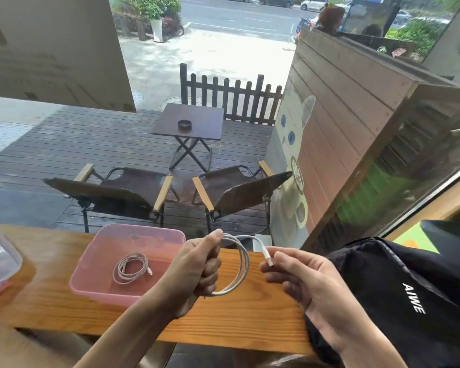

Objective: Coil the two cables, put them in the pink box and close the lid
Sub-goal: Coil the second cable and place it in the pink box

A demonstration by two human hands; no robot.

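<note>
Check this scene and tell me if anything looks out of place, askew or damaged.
Nothing stands out. One coiled cable lies flat inside the open pink box. The left hand grips the second cable in neat loops while the right hand holds its plug end. No kinks or damage show.

Two cables (132, 267) (241, 264), one pink box (96, 261), two hands (197, 272) (300, 280), one bag (409, 301)

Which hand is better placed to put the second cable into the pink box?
Probably left: the left hand already grips the white coil beside the pink box; the right hand only pinches the connector end, farther away.
</note>
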